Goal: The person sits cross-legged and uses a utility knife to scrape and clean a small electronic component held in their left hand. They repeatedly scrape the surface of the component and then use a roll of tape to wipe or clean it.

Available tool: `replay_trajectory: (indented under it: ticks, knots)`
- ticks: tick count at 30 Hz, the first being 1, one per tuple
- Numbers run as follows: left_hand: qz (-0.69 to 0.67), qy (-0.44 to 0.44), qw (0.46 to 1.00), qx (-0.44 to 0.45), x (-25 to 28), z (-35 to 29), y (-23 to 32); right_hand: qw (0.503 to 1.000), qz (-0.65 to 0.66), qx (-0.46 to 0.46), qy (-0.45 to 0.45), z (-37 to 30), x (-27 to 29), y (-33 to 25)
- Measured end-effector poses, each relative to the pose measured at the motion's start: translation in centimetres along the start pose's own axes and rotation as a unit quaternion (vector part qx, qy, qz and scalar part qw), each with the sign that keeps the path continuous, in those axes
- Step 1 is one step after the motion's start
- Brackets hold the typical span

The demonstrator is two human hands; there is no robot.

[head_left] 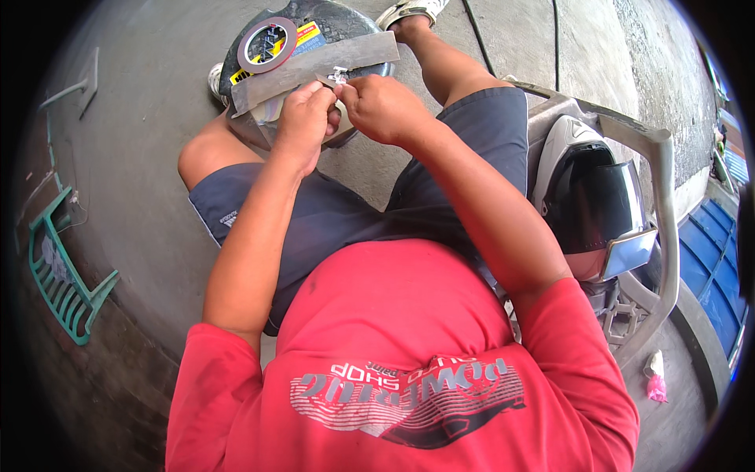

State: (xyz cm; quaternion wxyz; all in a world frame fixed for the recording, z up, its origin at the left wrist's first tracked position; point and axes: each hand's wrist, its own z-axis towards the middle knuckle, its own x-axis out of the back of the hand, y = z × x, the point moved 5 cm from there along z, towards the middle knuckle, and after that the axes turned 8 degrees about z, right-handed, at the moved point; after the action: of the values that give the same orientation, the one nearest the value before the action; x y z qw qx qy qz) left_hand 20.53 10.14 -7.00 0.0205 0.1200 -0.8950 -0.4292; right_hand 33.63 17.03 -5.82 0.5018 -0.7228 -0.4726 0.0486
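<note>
Shirt (393, 315) in red, printed across the chest, fills the near part of the view, with dark shorts (448, 189) just beyond it. Between the spread knees, the left hand (305, 122) and right hand (381, 108) come close together. Both are closed, thumbs and forefingers pinched on a small white piece (339, 75) at the fingertips; it is too small to tell what it is.

Right behind the fingertips, a flat grey strip (362, 57) lies slantwise across a round black stand (330, 16). A roll of tape (243, 47) rests on its side near the strip's left half, with a yellow and blue packet (311, 35) partly under it.

Beside the right thigh, a white helmet (557, 161) with a dark visor sits on a pale plastic chair (667, 189), and a flat shiny rectangle (629, 256) stands against the helmet's lower edge. A white shoe (410, 9) shows past the stand.

Farther off, a small pink and white bag (656, 381) lies on the concrete floor (149, 157) to the right, near blue panels (712, 244). Well to the left is a green chair (67, 287).
</note>
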Motion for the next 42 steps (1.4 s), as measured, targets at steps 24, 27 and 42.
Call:
replay_trajectory:
  ticks: [24, 27, 42]
  knots:
    - [-0.019, -0.019, 0.999, -0.042, 0.3, 0.8, -1.3, 0.999, 0.005, -0.048, 0.016, 1.2, -0.8, 0.4]
    - [-0.016, -0.007, 0.998, -0.059, 0.6, 0.7, -1.2, 0.998, 0.011, -0.065, 0.008, 1.2, -0.7, -0.1]
    - [-0.066, -0.037, 0.997, -0.023, 1.0, 0.9, -2.0, 0.999, 0.000, -0.040, -0.014, 1.6, -1.3, 0.8]
